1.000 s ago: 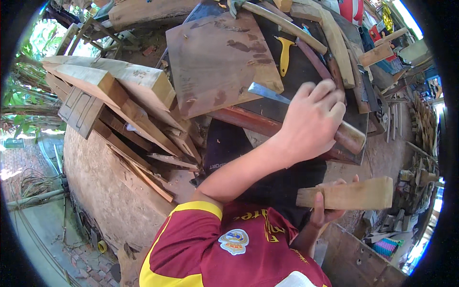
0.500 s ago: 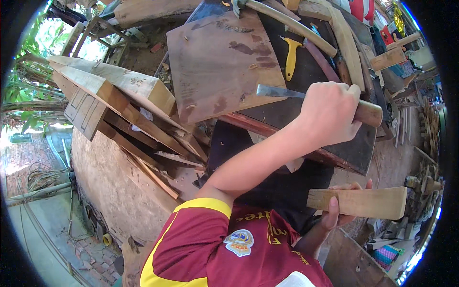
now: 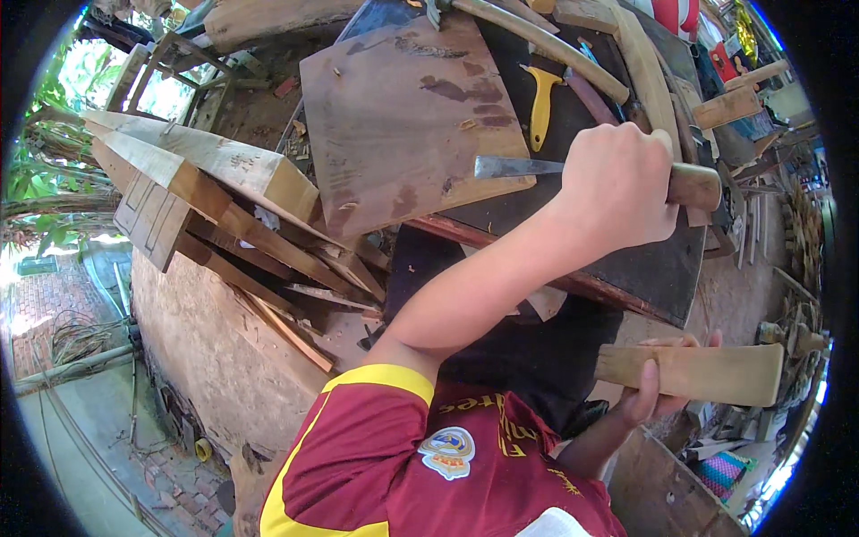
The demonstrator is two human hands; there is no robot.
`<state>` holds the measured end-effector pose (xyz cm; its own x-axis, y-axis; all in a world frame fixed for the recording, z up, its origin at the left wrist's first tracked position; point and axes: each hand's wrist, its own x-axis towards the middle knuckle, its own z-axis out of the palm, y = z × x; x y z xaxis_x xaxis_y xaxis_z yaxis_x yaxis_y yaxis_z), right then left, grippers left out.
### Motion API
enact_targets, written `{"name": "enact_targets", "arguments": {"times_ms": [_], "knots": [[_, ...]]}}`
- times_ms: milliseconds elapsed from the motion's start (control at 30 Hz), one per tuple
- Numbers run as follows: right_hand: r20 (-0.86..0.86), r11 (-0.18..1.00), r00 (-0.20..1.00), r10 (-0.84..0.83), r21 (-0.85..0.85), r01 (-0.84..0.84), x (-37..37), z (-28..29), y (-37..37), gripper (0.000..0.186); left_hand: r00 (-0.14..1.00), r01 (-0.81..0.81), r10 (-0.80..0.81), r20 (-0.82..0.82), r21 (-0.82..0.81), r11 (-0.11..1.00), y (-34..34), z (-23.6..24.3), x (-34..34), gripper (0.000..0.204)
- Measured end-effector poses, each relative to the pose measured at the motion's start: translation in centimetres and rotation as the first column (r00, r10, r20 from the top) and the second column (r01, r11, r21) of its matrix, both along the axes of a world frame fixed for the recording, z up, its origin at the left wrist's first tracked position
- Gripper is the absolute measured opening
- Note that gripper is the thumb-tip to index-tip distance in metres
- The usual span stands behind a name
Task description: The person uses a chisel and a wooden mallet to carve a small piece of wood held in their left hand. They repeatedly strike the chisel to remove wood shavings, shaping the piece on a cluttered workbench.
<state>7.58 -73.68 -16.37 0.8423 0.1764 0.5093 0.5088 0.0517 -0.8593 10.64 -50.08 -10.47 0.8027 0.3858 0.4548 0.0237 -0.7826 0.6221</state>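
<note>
From the head camera, the left hand (image 3: 617,192) is closed in a full fist round the wooden handle of a chisel (image 3: 573,170), its steel blade lying flat over the near edge of a broad brown board (image 3: 403,116). The right hand (image 3: 658,389) — lower, near the body — grips a flat wooden block (image 3: 693,371), fingers wrapped under it. The board shows stains but no clear cut, so the chiselling looks barely begun — the block is held well apart from the handle's end.

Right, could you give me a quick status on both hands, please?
Left hand gripping the chisel, blade at the edge of the brown board. Right hand holding a wooden block, apart. Yellow-handled tool lies just beyond.
</note>
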Motion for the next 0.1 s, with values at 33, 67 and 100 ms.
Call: {"name": "enact_targets", "arguments": {"times_ms": [33, 67, 100], "knots": [[-0.002, 1.0, 1.0, -0.01, 0.01, 0.01, 0.4, 0.0, -0.3, 0.085, 1.0, -0.003, 0.003, 0.004, -0.015, 1.0, 0.1, 0.2, 0.0, 0.031], [-0.006, 1.0, 1.0, -0.022, 0.022, 0.022, 0.7, 0.4, -0.3, 0.084, 1.0, -0.004, 0.005, 0.006, -0.028, 1.0, 0.2, 0.3, 0.0, 0.031], [-0.01, 0.999, 0.999, -0.033, 0.034, 0.034, 1.0, 1.1, -0.2, 0.083, 1.0, 0.007, -0.007, -0.004, -0.05, 0.999, 0.3, 0.6, -0.1, 0.031]]}}
